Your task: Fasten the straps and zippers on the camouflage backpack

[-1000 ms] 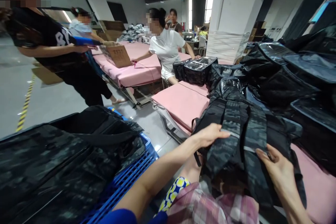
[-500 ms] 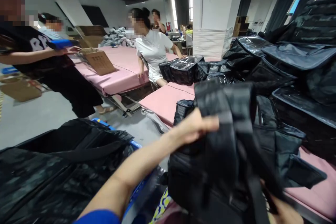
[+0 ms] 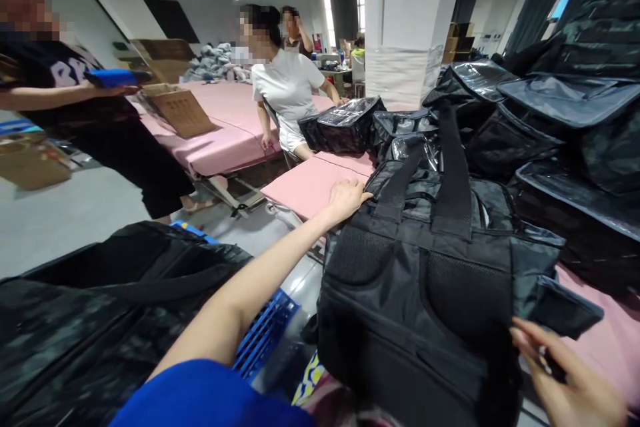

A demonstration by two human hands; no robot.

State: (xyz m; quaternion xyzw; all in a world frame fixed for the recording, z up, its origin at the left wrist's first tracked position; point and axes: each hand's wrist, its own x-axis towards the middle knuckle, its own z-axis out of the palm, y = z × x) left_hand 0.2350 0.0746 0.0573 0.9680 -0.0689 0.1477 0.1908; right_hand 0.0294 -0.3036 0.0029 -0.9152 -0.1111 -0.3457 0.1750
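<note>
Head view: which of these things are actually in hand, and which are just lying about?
In hand:
black backpack, left hand on its top edge, right hand at its side flap.

Lying about:
stacked bags
cardboard box
blue crate
pink table

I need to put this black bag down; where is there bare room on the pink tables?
Bare pink table lies ahead of the left hand, between the backpack and the clear-topped bags. Another free strip shows beyond the right hand. Further right, stacked black bags crowd everything.

White letters "B" and a partly hidden second letter stand on a co-worker's black shirt (image 3: 65,70); nothing else is legible.
</note>
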